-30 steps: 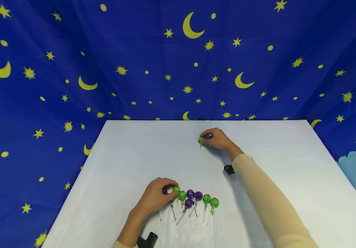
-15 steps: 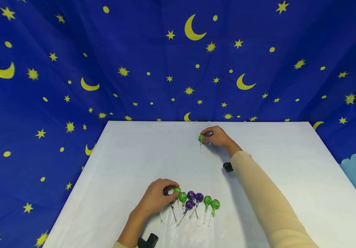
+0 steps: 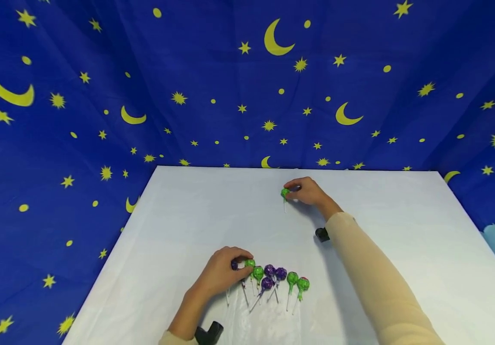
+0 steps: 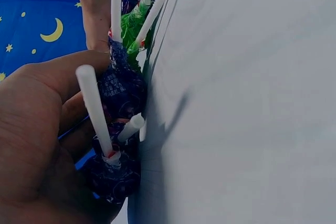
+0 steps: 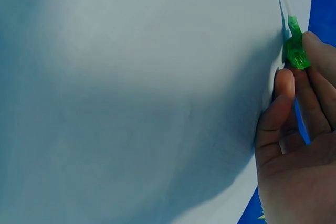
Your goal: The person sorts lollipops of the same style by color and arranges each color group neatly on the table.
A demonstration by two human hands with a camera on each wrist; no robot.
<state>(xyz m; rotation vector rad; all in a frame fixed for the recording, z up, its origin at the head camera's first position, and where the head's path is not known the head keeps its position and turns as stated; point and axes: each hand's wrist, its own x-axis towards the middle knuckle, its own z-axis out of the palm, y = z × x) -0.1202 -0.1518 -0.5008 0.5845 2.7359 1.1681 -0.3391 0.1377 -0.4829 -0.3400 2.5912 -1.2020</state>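
Observation:
Near the far side of the table, my right hand (image 3: pixel 310 192) pinches a green-wrapped lollipop (image 3: pixel 284 192) by its head, the white stick pointing back toward me. In the right wrist view that lollipop (image 5: pixel 298 55) lies between thumb and fingertips, close to the table surface. My left hand (image 3: pixel 220 272) curls round the left end of a row of lollipops, thumb and index finger at a green lollipop (image 3: pixel 250 263). Purple lollipops (image 4: pixel 122 90) sit within its grasp in the left wrist view. Partly hidden behind the left fingers is a purple head (image 3: pixel 234 265).
Right of the left hand lie more purple lollipops (image 3: pixel 280 273) and green lollipops (image 3: pixel 303 284), sticks toward me. A white-covered table (image 3: pixel 178 215) spreads under everything. Blue star-printed cloth (image 3: pixel 212 57) rises behind and at the sides. A black wrist device (image 3: pixel 209 332) is below the left wrist.
The whole view has shifted slightly to the left. Both hands keep practically the same places and holds, the right one still with the green lollipop.

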